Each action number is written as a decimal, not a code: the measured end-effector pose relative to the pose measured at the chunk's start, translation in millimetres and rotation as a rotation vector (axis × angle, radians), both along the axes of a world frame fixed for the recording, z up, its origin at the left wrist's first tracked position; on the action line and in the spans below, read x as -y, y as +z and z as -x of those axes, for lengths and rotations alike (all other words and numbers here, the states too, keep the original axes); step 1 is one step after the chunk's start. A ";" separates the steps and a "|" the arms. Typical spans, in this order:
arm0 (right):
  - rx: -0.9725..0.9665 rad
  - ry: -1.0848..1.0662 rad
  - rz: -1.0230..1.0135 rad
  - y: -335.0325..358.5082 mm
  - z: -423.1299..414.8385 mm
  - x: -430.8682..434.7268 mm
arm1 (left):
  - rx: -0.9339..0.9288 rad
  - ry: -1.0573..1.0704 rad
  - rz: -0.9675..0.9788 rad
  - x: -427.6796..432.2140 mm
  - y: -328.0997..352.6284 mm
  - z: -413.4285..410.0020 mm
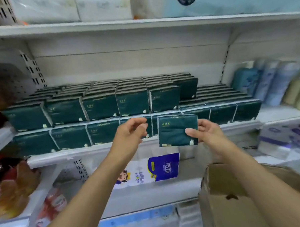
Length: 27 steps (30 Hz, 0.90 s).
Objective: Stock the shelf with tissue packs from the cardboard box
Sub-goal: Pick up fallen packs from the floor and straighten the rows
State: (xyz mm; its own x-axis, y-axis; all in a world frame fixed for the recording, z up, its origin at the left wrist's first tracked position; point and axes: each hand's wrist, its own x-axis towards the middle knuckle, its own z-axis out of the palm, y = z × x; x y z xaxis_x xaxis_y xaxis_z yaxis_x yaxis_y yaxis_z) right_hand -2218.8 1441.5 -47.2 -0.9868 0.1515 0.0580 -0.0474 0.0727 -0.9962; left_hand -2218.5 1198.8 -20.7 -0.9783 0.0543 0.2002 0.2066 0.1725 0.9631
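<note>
Grip first: the right hand point(209, 133) holds one dark green tissue pack point(177, 130), with the thumb across its front face and the fingers behind its right edge. The left hand point(131, 129) sits just left of it with fingers loosely bent and appears to hold nothing.

The pack is upright, face toward the camera, its long axis running left to right with a slight tilt. It hangs just in front of the shelf point(91, 152), near the lip. The cardboard box point(228, 195) is open at the near right, under the right forearm.

The stocked packs point(101, 105) stand in two tiers. The upper tier fills the left and middle, but the right stretch shows only the lower tier. That lower stretch lies far and slightly right of the held pack, so the right hand looks better placed to set it there.

Pale lettering on the green packs is too small to read. On the shelf below, a blue-and-white pack point(162, 167) carries white Chinese characters and a cartoon child. Its printed numbers are blurred.
</note>
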 end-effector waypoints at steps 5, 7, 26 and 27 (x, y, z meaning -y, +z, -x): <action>-0.072 -0.004 -0.074 33.2 34.4 -60.5 | -0.234 -0.015 0.201 -49.8 23.2 35.7; -0.101 -0.028 -0.063 45.0 51.5 -79.7 | -0.298 -0.002 0.274 -67.5 33.9 53.9; -0.051 -0.065 -0.219 45.2 196.2 -115.4 | -0.342 -0.025 1.121 -146.0 70.6 183.2; -0.053 -0.063 -0.230 44.8 199.5 -113.2 | -0.350 -0.023 1.139 -147.9 70.1 185.0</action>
